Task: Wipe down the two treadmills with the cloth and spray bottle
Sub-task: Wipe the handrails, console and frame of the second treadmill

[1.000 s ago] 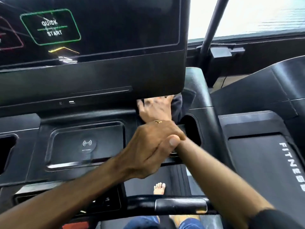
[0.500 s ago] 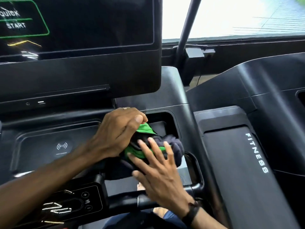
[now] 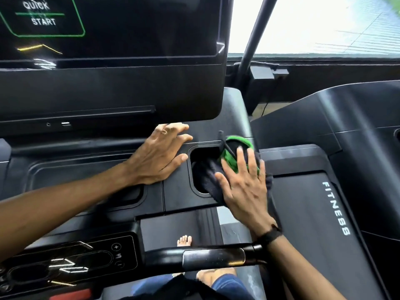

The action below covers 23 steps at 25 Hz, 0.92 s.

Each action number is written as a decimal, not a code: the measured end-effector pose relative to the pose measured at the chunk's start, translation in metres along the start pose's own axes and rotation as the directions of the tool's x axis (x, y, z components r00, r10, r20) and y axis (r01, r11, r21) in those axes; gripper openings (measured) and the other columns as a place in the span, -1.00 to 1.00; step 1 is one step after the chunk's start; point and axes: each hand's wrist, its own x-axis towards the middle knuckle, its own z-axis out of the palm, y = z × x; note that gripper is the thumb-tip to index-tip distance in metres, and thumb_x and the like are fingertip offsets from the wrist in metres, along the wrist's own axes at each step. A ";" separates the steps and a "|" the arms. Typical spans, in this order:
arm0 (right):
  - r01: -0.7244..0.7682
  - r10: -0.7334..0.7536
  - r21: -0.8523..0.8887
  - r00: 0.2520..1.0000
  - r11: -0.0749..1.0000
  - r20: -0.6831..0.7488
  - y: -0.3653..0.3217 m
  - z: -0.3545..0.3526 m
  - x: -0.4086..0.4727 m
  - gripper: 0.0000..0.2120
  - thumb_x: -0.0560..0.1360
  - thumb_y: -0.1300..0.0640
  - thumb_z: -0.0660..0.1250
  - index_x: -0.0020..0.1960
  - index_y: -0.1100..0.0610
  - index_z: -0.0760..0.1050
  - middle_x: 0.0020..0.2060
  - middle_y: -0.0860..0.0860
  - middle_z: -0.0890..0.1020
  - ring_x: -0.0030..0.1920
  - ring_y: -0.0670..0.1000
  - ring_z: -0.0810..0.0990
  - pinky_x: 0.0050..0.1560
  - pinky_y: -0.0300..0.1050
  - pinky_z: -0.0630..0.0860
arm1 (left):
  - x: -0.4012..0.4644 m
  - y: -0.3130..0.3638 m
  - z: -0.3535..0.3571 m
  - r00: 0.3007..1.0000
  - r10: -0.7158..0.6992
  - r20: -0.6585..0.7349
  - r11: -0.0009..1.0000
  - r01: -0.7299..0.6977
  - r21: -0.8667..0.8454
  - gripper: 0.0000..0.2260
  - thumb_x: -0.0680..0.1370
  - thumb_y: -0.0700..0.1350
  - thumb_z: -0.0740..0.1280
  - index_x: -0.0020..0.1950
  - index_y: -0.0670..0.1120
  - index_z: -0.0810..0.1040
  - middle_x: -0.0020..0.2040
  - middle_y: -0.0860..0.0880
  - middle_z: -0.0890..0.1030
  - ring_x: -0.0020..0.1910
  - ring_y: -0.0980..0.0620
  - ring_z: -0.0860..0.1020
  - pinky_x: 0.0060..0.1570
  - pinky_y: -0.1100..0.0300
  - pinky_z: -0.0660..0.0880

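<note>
I stand on a black treadmill and face its console (image 3: 108,182), under a dark screen (image 3: 112,29) with a green "QUICK START" box. My right hand (image 3: 242,187) presses a dark cloth with a green patch (image 3: 229,156) flat against the right rim of the console's cup-holder recess (image 3: 201,169), fingers spread and straight. My left hand (image 3: 160,154) rests flat on the console just left of that recess, fingers straight, holding nothing. A second treadmill (image 3: 324,202), marked "FITNESS", stands to the right. No spray bottle is in view.
A black handlebar (image 3: 212,256) crosses in front of me, with a control panel (image 3: 71,263) at the lower left. My bare feet (image 3: 184,241) show on the belt below. A slanted post (image 3: 255,35) and a bright window lie beyond the console.
My left hand let go of the cloth and moved up-left to lie flat on the console. My right hand carried the cloth right, onto the rim of the cup-holder recess.
</note>
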 end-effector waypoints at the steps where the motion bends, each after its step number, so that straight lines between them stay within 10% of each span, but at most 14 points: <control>1: 0.045 -0.043 -0.037 0.998 0.998 0.041 -0.011 -0.001 0.010 -0.39 0.61 -0.29 -0.10 0.45 -0.02 0.43 0.58 0.19 0.15 0.60 0.21 -0.01 0.53 0.33 -0.03 | 0.002 -0.001 0.003 1.000 0.001 -0.001 1.000 -0.001 -0.030 -0.52 0.64 0.08 0.06 0.41 -0.21 0.40 0.44 -0.18 0.35 0.40 -0.13 0.35 0.39 -0.11 0.25; 7: 0.196 -0.218 0.104 0.939 0.975 0.266 -0.052 -0.005 0.017 -0.24 0.57 -0.36 -0.20 0.61 0.07 0.05 0.55 0.32 -0.24 0.57 0.24 -0.32 0.56 0.23 -0.24 | 0.003 -0.003 0.007 0.996 -0.081 -0.029 0.989 0.077 -0.125 -0.51 0.63 0.10 0.05 0.48 -0.13 0.30 0.44 -0.09 0.34 0.34 -0.09 0.36 0.38 0.04 0.16; 11: 0.095 -0.178 0.211 0.891 0.973 0.418 -0.058 -0.013 0.021 -0.35 0.59 -0.37 -0.16 0.30 0.08 0.38 0.37 0.30 0.42 0.41 0.22 0.36 0.28 0.11 0.31 | 0.003 -0.004 0.006 0.993 -0.107 -0.044 0.985 0.100 -0.142 -0.52 0.63 0.09 0.06 0.48 -0.13 0.29 0.40 -0.07 0.37 0.31 -0.06 0.36 0.38 0.17 0.09; 15: 0.028 -0.129 0.212 0.868 0.977 0.479 -0.062 -0.015 0.036 -0.33 0.51 -0.50 -0.15 -0.12 0.05 0.40 0.10 0.21 0.61 0.20 0.21 0.54 0.03 0.06 0.33 | 0.004 -0.003 0.005 0.996 -0.086 -0.040 0.986 0.079 -0.150 -0.51 0.61 0.07 0.09 0.48 -0.15 0.31 0.47 -0.08 0.32 0.35 -0.05 0.31 0.39 0.15 0.10; 23: 0.226 -0.229 0.043 0.971 0.973 0.074 -0.053 -0.017 0.010 -0.33 0.50 -0.49 -0.01 -0.38 0.09 0.31 -0.35 0.13 0.63 -0.27 0.20 0.62 -0.29 -0.04 0.26 | 0.004 -0.001 0.005 0.998 -0.050 -0.033 0.995 0.047 -0.082 -0.52 0.62 0.07 0.10 0.43 -0.20 0.36 0.46 -0.13 0.35 0.45 -0.11 0.32 0.47 -0.05 0.18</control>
